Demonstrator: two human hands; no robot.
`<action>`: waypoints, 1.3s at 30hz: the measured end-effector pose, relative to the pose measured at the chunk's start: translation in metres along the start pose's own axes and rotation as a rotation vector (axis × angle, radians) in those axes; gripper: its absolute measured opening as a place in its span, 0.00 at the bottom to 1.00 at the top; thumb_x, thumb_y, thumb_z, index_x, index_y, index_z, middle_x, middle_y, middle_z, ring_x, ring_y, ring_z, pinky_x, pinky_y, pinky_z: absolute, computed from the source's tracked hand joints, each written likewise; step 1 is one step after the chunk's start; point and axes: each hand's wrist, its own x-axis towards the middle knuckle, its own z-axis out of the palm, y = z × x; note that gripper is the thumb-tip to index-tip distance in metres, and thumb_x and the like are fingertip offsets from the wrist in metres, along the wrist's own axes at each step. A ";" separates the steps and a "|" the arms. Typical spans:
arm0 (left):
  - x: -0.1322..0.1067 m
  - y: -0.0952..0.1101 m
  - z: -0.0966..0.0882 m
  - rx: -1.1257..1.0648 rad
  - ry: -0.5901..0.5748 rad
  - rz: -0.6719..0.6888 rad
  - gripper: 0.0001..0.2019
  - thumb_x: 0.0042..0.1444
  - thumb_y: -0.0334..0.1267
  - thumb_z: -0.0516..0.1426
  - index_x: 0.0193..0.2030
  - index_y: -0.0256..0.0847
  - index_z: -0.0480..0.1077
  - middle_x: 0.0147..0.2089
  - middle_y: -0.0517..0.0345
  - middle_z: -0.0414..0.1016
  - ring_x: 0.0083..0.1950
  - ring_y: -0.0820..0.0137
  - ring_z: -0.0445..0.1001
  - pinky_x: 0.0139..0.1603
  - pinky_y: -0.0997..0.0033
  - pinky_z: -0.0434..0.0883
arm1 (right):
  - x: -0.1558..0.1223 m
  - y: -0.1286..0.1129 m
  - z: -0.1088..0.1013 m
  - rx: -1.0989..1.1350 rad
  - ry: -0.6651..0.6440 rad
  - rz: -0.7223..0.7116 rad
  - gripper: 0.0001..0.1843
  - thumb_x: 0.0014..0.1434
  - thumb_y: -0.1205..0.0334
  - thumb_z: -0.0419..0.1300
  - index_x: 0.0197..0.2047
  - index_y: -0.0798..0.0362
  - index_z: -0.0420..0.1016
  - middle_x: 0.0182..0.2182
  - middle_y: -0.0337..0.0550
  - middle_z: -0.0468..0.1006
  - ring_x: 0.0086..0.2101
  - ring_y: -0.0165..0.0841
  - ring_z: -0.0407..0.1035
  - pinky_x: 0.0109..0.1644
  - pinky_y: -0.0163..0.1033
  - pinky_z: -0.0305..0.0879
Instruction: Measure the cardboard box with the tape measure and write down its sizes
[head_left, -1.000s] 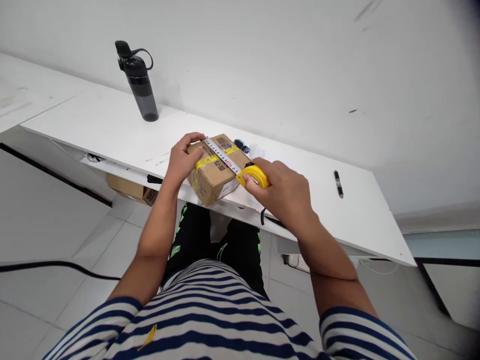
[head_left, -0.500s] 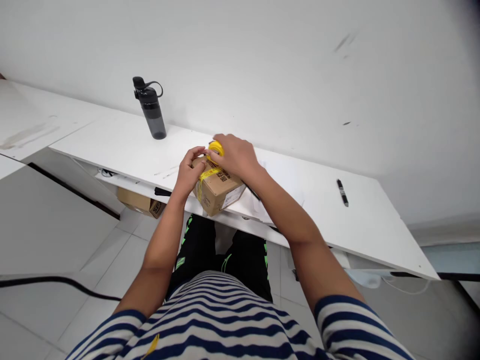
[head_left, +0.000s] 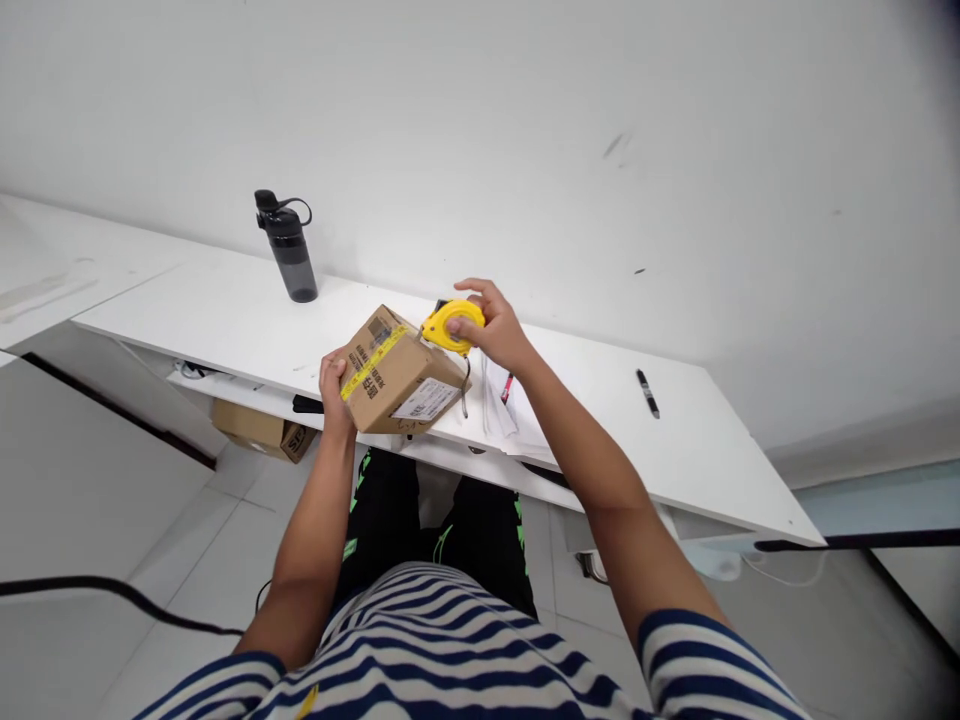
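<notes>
A small cardboard box [head_left: 397,375] with a yellow tape band and a white label is tilted up off the white desk [head_left: 225,300]. My left hand [head_left: 332,385] grips its near left corner. My right hand [head_left: 491,325] is closed round a yellow tape measure [head_left: 450,324] just above the box's far right corner. No blade shows pulled out. White papers [head_left: 502,410] with a red pen [head_left: 508,388] on them lie just right of the box.
A dark water bottle [head_left: 289,250] stands at the back left of the desk. A black marker [head_left: 646,391] lies to the right. Another cardboard box [head_left: 259,430] sits on the floor under the desk. A black cable [head_left: 112,595] crosses the floor at left.
The tape was stretched across the box top a second ago; it has since drawn back into the case. My left hand has tipped the box up, and my right hand has lifted the tape measure.
</notes>
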 end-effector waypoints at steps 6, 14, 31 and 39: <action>0.032 -0.018 -0.021 0.525 -0.138 0.052 0.25 0.49 0.55 0.64 0.48 0.42 0.68 0.52 0.44 0.76 0.62 0.53 0.72 0.66 0.50 0.67 | 0.000 0.009 0.021 0.103 -0.049 0.016 0.38 0.54 0.38 0.64 0.62 0.48 0.66 0.56 0.48 0.75 0.51 0.40 0.72 0.55 0.47 0.70; -0.006 0.003 -0.007 0.527 -0.136 -0.024 0.27 0.64 0.62 0.48 0.57 0.44 0.69 0.63 0.42 0.73 0.66 0.56 0.70 0.66 0.46 0.67 | 0.017 -0.021 0.054 -0.289 -0.223 -0.173 0.30 0.64 0.49 0.58 0.67 0.46 0.66 0.55 0.50 0.75 0.55 0.44 0.69 0.61 0.53 0.63; -0.022 0.000 0.014 0.898 -0.350 0.448 0.26 0.68 0.52 0.46 0.65 0.43 0.69 0.70 0.50 0.69 0.71 0.56 0.65 0.73 0.48 0.59 | -0.009 -0.046 0.004 -0.834 -0.422 -0.154 0.26 0.67 0.47 0.55 0.63 0.49 0.69 0.43 0.49 0.74 0.34 0.38 0.69 0.35 0.38 0.60; -0.013 -0.001 0.012 1.055 -0.333 0.559 0.30 0.69 0.59 0.40 0.62 0.46 0.71 0.67 0.52 0.73 0.70 0.56 0.67 0.71 0.46 0.61 | -0.059 -0.016 -0.067 -0.862 -0.334 -0.010 0.25 0.66 0.45 0.56 0.62 0.44 0.70 0.40 0.47 0.75 0.33 0.37 0.70 0.34 0.39 0.62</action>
